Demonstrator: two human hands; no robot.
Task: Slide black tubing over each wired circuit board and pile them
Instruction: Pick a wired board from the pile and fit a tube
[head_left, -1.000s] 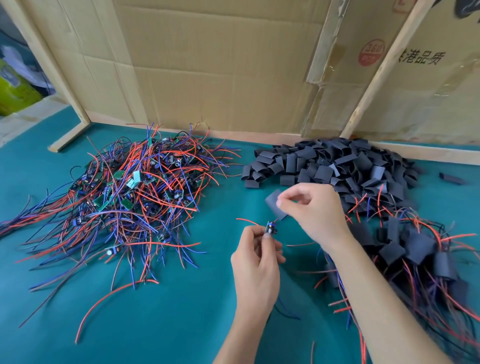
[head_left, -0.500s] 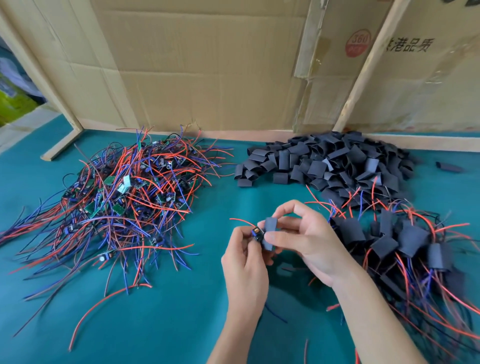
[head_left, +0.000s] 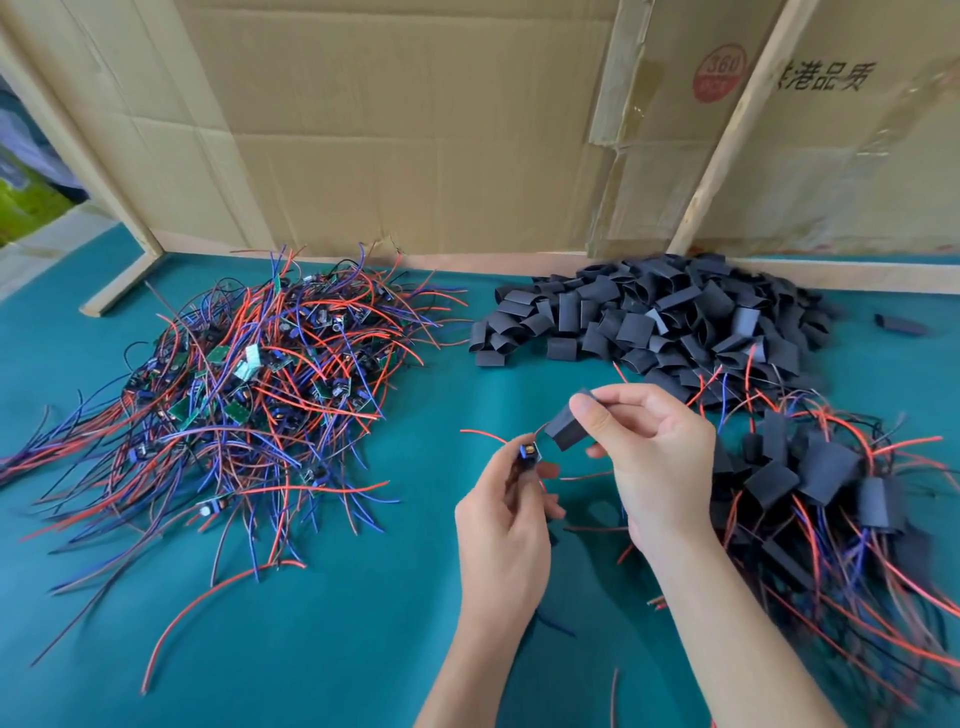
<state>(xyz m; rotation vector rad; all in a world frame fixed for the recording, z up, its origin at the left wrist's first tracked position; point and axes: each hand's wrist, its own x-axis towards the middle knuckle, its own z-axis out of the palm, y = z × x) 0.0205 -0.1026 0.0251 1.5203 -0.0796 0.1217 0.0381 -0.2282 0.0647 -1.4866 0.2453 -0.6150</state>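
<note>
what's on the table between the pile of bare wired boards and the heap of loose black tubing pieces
In the head view, only bare teal table separates the wired boards from the tubing heap; a few red wire tips reach into it.

- The tube piece (head_left: 566, 427) pinched at the right hand's fingertips was plain matt black.
- The small board (head_left: 529, 451) at the left hand's fingertips showed blue and black parts, with a red wire (head_left: 480, 434) trailing left of them.
- The tablecloth (head_left: 322, 623) beneath the fingers was plain teal.
- The cardboard wall (head_left: 415, 130) beyond the fingers was tan, bearing a red round stamp (head_left: 720, 73).
</note>
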